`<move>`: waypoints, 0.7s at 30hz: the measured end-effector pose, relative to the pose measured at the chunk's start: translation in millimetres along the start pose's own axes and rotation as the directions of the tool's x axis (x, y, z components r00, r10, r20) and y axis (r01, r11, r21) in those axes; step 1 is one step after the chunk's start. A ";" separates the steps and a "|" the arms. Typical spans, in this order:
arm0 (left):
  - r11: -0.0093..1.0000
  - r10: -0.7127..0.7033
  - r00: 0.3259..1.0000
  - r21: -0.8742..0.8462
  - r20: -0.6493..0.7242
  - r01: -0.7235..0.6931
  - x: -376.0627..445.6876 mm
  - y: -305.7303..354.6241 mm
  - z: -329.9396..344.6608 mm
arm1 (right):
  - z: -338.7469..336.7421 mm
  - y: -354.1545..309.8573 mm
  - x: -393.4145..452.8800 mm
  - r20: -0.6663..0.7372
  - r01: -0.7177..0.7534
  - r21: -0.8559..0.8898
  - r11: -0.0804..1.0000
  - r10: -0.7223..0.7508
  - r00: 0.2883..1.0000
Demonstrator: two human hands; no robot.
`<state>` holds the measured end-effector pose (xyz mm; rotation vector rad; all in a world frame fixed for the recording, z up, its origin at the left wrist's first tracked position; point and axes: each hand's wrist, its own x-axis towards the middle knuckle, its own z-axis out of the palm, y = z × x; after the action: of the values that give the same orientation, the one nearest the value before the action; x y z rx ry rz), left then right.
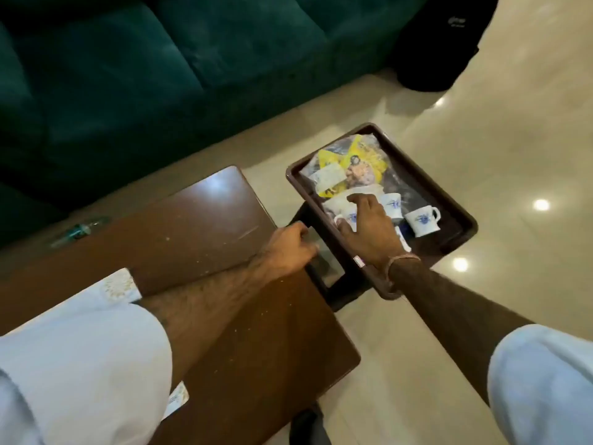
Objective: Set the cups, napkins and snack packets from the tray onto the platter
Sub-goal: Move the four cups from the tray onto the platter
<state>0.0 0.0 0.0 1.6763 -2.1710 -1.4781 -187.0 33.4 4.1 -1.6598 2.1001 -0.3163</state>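
Polished cream floor tiles, dark green sofa [128, 59] across the upper left of the frame, black bag [439, 43] at upper right. Brown wooden bench [199, 226], lower left.

Item: dark brown tray [462, 216], right of centre, on a small dark stand beside the bench.
Contents: snack packets [349, 162] in clear and yellow film at the far end; white napkins [333, 203] mid-tray; white cups with blue motif, one cup [422, 221] standing clear at the right, others [393, 203] part hidden.
Platter: not identifiable in view.

Right hand [369, 229]: fingers spread over the near cups, touching one; grip not yet closed.
Left hand [288, 248]: curled on the stand's edge beside the tray; whether it clamps cannot be told.

Handling, judged: cups rigid, breakable, likely smooth; take by handle or body. Packets light, crinkly, slippery; pinch an edge. Napkins soft, thin; lift flat.
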 end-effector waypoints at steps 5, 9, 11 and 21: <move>1.000 -0.015 0.998 0.003 0.053 0.015 42.9 57.3 67.6 | -34.4 81.6 8.8 -0.173 -0.204 -0.103 0.973 0.185 0.967; 1.000 -0.024 1.000 0.020 0.004 0.024 68.9 90.2 118.9 | -50.2 135.4 16.4 -0.179 -0.445 -0.171 0.879 0.416 0.891; 0.997 -0.071 0.997 -0.002 -0.019 0.071 78.3 99.1 137.1 | -50.7 157.3 20.5 -0.076 -0.497 -0.152 0.854 0.492 0.867; 0.966 -0.248 0.958 0.033 -0.143 0.255 99.0 120.0 177.3 | -25.8 192.2 32.4 0.090 -0.467 -0.093 0.879 0.475 0.875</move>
<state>-223.8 35.8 -65.1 2.0712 -2.0029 -1.3172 -370.7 48.4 -64.3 -1.1091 2.3609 0.0062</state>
